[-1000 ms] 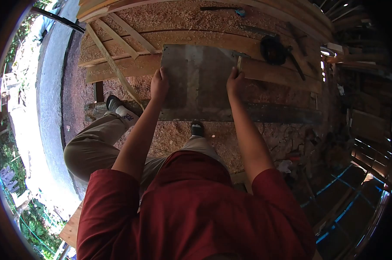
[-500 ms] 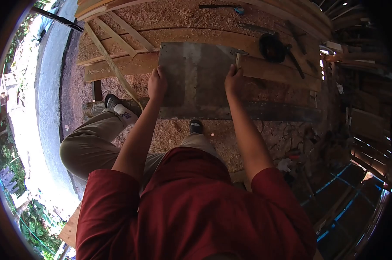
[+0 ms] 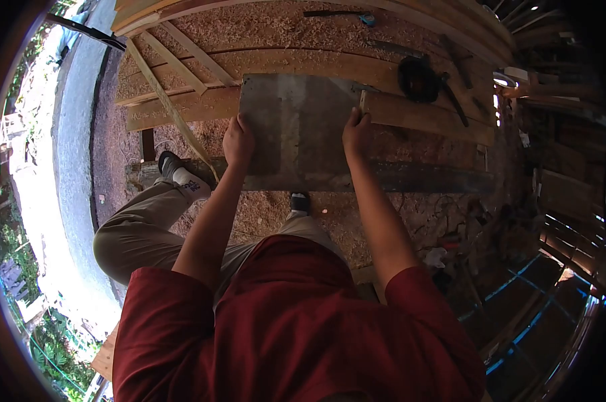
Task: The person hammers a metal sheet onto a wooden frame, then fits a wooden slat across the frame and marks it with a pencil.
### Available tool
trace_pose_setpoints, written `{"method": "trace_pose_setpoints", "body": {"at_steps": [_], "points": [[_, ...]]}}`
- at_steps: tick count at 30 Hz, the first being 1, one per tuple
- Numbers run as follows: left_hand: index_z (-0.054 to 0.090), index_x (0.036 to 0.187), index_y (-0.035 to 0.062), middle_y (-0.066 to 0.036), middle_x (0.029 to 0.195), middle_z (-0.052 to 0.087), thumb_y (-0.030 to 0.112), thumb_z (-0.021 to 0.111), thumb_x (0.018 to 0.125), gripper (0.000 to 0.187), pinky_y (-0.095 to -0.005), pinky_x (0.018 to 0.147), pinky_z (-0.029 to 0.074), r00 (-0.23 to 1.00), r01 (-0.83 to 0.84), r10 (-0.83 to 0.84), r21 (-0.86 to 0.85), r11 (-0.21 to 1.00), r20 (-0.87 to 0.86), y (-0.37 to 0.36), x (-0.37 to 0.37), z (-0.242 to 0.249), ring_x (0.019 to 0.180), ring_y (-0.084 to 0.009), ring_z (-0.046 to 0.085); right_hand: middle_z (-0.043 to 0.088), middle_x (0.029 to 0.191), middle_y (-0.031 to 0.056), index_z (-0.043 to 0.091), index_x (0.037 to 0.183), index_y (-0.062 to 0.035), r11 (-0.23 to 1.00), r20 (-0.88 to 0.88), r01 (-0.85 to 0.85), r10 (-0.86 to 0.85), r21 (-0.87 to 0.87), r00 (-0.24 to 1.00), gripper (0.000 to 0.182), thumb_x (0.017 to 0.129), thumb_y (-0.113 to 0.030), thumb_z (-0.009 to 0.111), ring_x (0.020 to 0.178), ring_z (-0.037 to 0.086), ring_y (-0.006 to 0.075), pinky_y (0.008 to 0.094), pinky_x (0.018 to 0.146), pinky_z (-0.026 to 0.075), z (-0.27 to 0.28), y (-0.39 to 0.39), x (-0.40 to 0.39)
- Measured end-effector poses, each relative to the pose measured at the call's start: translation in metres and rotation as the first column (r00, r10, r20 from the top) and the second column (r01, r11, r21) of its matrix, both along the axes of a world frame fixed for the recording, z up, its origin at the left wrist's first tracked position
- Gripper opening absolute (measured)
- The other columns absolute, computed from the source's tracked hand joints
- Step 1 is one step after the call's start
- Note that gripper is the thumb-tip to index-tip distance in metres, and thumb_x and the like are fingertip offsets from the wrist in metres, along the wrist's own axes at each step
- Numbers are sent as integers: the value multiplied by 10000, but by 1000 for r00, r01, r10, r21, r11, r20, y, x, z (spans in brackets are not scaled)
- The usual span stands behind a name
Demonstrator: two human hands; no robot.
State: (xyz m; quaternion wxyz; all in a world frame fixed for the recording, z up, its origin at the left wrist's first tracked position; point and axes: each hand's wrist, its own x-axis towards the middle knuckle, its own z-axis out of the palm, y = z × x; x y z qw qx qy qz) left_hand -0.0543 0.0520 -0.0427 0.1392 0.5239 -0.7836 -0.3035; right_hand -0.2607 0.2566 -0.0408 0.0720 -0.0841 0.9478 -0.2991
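A flat grey-brown board lies between my hands, over the planks and the dark beam. My left hand grips its left edge, with the thumb on top. At the opposite edge my right hand is closed round the board, thumb up; its other fingers are mostly hidden. A light wooden plank runs off to the right from beside my right hand. Left of the board, a thin wooden strip slants down towards my foot.
A black round object with a dark handle sits on the planks at the right. Wood shavings cover the bench. A dark beam crosses below the board. A bar with a blue part lies at the back.
The board and both hands appear slightly lower and further left in the view. The whole scene has shifted a little with the camera. Both hands keep their hold on the board.
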Motion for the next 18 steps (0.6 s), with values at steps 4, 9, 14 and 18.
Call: {"method": "trace_pose_setpoints", "body": {"at_steps": [4,9,14,18], "points": [[627,1205,52,-277,1111,690,449,319,1089,516,-584,900,487,999,-7,6,34,999,44,-2,1,4,1037,-501,636,649,926,274,558,1027,19,999,30,-2,0,46,1000,454,1079,-423,469,864,672,474,558,672,513,4,4,10],[642,1224,48,-281,1111,693,449,321,1088,532,-580,906,488,1000,-6,6,34,999,14,-7,-3,3,1054,-497,635,651,930,271,555,1019,22,999,40,35,-34,-14,999,460,1080,-426,469,873,670,473,556,694,515,-5,0,3],[636,1257,17,-278,1188,671,444,302,1096,566,-560,949,477,1000,5,-7,137,991,15,-1,-6,18,1114,-487,612,652,953,271,554,1022,22,1000,32,15,-15,25,999,466,1079,-433,468,882,671,474,554,705,521,-17,2,-8],[630,1258,17,-276,1176,672,440,299,1097,561,-562,943,478,999,-19,15,68,997,48,0,-6,13,1107,-488,613,650,980,276,551,1031,27,998,44,22,-19,-62,999,479,1080,-441,461,895,676,479,560,697,527,-21,0,-8]]}}
